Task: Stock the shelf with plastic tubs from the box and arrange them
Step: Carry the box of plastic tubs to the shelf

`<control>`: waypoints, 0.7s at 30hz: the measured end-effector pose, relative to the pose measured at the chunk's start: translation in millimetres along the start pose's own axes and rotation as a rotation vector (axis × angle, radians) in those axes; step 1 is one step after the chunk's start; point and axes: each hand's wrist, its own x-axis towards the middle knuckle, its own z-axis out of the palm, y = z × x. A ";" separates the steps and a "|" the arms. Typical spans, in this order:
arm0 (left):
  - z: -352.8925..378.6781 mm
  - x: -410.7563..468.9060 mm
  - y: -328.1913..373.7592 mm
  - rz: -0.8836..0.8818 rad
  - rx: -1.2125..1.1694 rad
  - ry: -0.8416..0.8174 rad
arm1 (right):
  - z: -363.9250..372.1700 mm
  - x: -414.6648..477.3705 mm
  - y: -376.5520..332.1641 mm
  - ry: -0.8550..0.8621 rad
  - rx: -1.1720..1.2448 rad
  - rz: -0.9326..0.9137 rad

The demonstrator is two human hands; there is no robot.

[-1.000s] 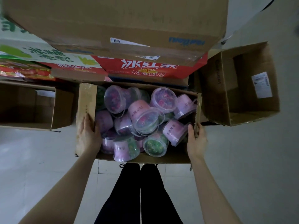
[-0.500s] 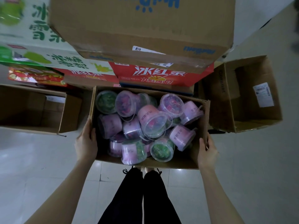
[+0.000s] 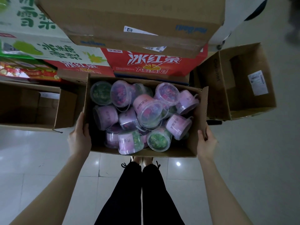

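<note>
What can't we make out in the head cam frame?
- Shelf: outside the head view.
- Tubs lower in the box: hidden by the top layer.
- Tub label print: too small.
- Left hand and right hand fingers: partly hidden by the box walls.

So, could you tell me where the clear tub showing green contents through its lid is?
In the head view, one green-filled clear tub lies at the box's near edge, right of centre.
</note>
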 end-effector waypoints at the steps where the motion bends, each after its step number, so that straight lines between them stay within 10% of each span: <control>1: -2.0 0.1 1.8 -0.013 -0.011 0.004 | -2.1 1.0 -0.6 0.015 0.000 0.013; 13: -39.1 9.2 13.6 0.057 0.021 0.091 | -31.7 -1.3 -18.6 0.038 0.032 0.024; 21: -64.5 -75.5 -0.1 -0.279 -0.150 0.111 | -61.0 -15.6 -31.3 -0.102 -0.003 -0.081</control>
